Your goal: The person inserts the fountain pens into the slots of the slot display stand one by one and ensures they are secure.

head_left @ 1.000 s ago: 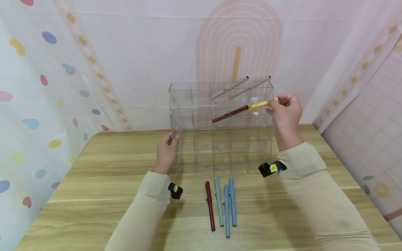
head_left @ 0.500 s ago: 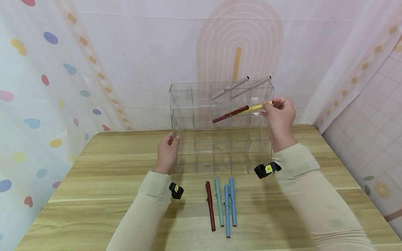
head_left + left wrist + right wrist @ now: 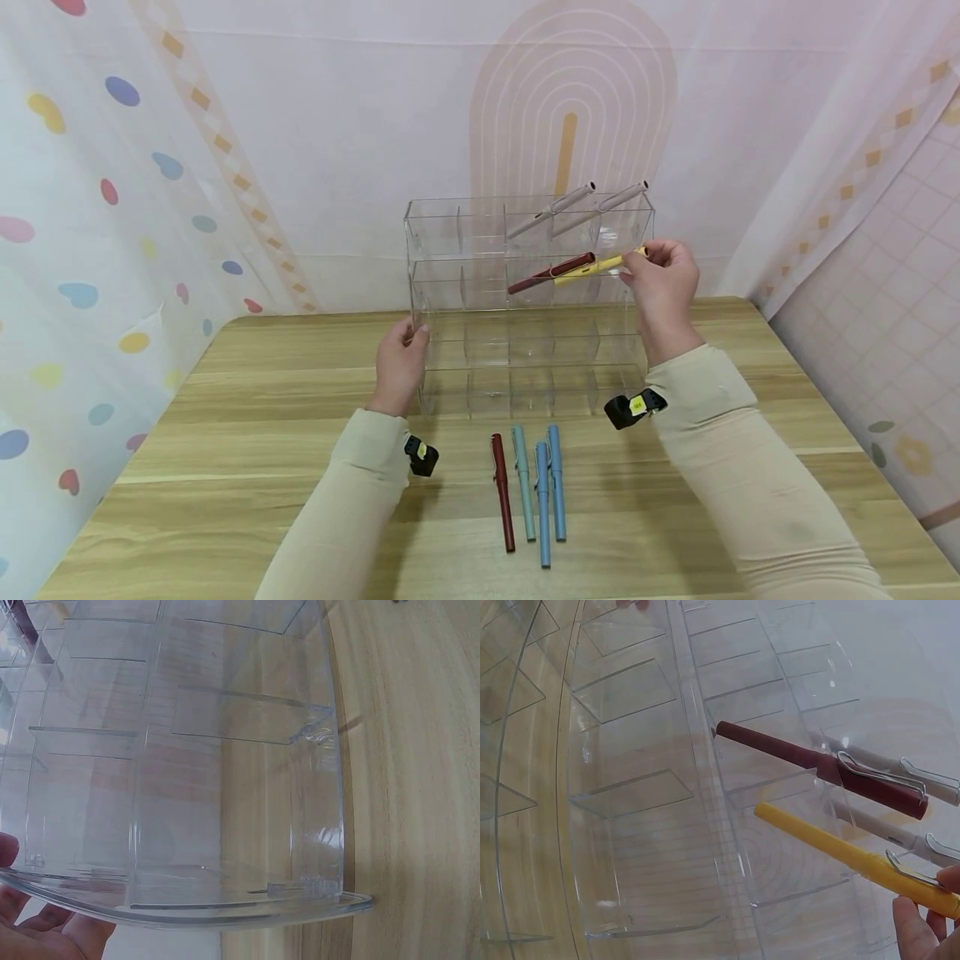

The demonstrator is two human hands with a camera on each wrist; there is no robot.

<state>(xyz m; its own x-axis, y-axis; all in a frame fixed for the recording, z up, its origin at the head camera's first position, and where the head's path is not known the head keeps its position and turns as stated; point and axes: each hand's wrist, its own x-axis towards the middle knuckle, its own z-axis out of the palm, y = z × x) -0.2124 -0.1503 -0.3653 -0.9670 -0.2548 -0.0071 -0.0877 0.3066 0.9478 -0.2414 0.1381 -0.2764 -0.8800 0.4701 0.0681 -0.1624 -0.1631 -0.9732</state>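
Observation:
A clear acrylic rack (image 3: 457, 310) of several tiers with dividers stands on the table. My left hand (image 3: 399, 367) grips its left side panel, thumb on the inner face and fingers outside in the left wrist view. Up at the second tier from the top, my right hand (image 3: 666, 287) pinches a yellow pen (image 3: 817, 840) by its clip end. The pen slants down to the left, its lower end in a compartment of that tier. Just left of it leans a dark red pen (image 3: 551, 273). Two pale grey pens, one a left grey pen (image 3: 551, 212), lean in the top tier.
In front of the rack lie a red pen (image 3: 502, 492), a light green pen (image 3: 523, 483) and two blue pens, the nearer blue pen (image 3: 542, 504) among them. A patterned curtain (image 3: 360, 125) hangs behind the wooden table (image 3: 247, 400).
My right hand has moved left and slightly down, bringing the yellow pen into the second tier beside the dark red pen. My left hand stays on the rack's side.

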